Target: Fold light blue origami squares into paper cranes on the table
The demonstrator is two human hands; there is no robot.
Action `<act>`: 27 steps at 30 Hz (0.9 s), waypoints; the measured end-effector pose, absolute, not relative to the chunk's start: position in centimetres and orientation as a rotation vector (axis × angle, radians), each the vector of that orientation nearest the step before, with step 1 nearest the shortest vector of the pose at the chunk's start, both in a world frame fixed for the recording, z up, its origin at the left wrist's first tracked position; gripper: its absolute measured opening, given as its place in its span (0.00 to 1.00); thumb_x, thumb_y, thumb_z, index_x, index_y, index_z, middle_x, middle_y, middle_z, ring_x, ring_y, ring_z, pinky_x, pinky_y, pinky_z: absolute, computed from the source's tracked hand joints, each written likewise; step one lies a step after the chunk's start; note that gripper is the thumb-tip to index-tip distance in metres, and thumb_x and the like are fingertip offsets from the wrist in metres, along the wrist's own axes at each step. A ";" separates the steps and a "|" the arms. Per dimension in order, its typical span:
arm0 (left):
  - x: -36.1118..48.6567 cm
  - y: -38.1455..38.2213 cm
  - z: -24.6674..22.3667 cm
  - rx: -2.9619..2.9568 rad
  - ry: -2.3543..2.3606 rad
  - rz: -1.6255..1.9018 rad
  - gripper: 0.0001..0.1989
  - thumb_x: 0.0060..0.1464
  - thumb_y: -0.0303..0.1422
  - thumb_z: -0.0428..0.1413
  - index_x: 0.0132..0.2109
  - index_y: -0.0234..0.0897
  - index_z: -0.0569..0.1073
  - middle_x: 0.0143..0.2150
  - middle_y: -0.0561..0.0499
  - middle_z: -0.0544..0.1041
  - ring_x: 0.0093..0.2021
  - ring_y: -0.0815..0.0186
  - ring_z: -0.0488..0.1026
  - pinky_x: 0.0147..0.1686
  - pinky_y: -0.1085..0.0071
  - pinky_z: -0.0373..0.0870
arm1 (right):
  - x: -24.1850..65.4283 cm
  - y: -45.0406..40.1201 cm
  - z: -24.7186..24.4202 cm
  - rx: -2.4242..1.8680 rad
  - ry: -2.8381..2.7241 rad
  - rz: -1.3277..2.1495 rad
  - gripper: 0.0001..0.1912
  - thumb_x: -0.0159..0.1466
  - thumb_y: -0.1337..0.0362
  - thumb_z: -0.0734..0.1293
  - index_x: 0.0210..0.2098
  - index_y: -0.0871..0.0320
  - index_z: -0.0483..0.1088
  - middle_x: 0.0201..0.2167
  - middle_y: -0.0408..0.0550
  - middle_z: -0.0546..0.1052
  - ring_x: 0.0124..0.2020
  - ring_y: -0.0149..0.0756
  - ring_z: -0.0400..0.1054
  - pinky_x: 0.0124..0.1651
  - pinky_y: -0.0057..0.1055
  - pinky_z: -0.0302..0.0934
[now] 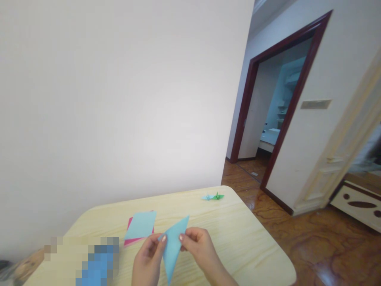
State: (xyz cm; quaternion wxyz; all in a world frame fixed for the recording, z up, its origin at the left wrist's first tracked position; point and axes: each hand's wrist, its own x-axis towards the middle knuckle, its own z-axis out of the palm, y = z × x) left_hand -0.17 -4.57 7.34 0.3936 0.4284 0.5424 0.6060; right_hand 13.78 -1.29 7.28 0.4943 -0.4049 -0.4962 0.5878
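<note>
white wall (119, 99) | dark red door frame (251, 91) | glossy brown wood floor (315, 246) | pale wood table (244, 238), rounded corners

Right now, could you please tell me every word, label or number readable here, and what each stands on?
No text can be read.
The plaque on the wall by the doorway is too blurred to read.
The folded blue paper shows no print.
The pixelated patch on the table is unreadable.
</note>
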 end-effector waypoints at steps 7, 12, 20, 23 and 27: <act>0.2 -5.2 7.7 1.067 1.348 1.574 0.16 0.39 0.46 0.61 0.29 0.36 0.73 0.25 0.53 0.76 0.29 0.62 0.72 0.31 0.72 0.68 | 13.7 -1.4 7.3 -1.034 -1.214 1.245 0.23 0.46 0.46 0.70 0.20 0.64 0.73 0.15 0.46 0.72 0.18 0.30 0.64 0.23 0.26 0.58; 0.2 -5.4 7.7 1.073 1.343 1.590 0.17 0.37 0.46 0.62 0.28 0.37 0.74 0.25 0.53 0.77 0.29 0.62 0.72 0.30 0.73 0.69 | 13.9 -1.2 7.2 -0.899 -1.248 1.273 0.20 0.50 0.50 0.69 0.25 0.63 0.73 0.20 0.46 0.73 0.22 0.30 0.63 0.26 0.26 0.58; 0.5 -5.9 8.3 1.116 1.339 1.635 0.16 0.36 0.47 0.62 0.26 0.37 0.75 0.23 0.53 0.76 0.27 0.63 0.71 0.28 0.74 0.69 | 14.4 -0.7 9.0 -0.910 -1.211 1.260 0.21 0.49 0.48 0.69 0.20 0.63 0.71 0.16 0.44 0.71 0.20 0.29 0.61 0.26 0.26 0.56; 0.6 -6.1 8.8 1.100 1.342 1.625 0.17 0.34 0.48 0.63 0.25 0.37 0.74 0.22 0.53 0.75 0.26 0.63 0.71 0.27 0.73 0.69 | 14.5 -0.8 9.2 -0.955 -1.191 1.198 0.21 0.47 0.48 0.70 0.21 0.63 0.73 0.16 0.44 0.71 0.19 0.29 0.61 0.24 0.26 0.56; 0.7 -6.3 9.0 1.096 1.347 1.603 0.17 0.35 0.48 0.62 0.25 0.37 0.74 0.21 0.53 0.75 0.25 0.63 0.70 0.26 0.74 0.68 | 14.4 -0.7 8.8 -0.968 -1.122 1.177 0.22 0.45 0.47 0.71 0.27 0.62 0.75 0.19 0.45 0.73 0.19 0.29 0.61 0.23 0.25 0.56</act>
